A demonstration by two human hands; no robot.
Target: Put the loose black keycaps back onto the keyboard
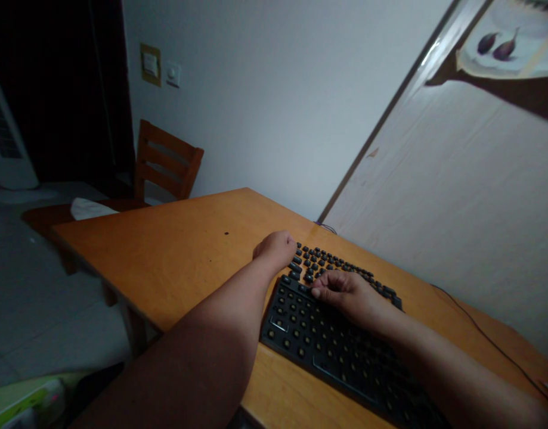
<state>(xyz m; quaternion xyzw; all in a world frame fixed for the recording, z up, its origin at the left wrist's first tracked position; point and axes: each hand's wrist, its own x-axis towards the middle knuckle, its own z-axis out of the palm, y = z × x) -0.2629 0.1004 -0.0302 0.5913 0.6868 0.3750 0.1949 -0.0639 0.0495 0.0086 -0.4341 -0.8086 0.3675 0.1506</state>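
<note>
A black keyboard (327, 339) lies slanted on an orange wooden table (175, 250). My left hand (276, 247) is curled and rests at the keyboard's far left end, fingers tucked under and pressed against its edge. My right hand (345, 292) lies over the keys near the upper middle, fingers bent and pinched together on a key. What the pinch holds, if anything, is too small to name. Both forearms reach in from the lower edge of the view.
A thin black cable (488, 339) runs from the keyboard along the table by the wall. A wooden chair (166, 164) stands behind the table's far corner. White cloth (88, 208) lies on a low surface at left. Wall switches (160, 65) hang above.
</note>
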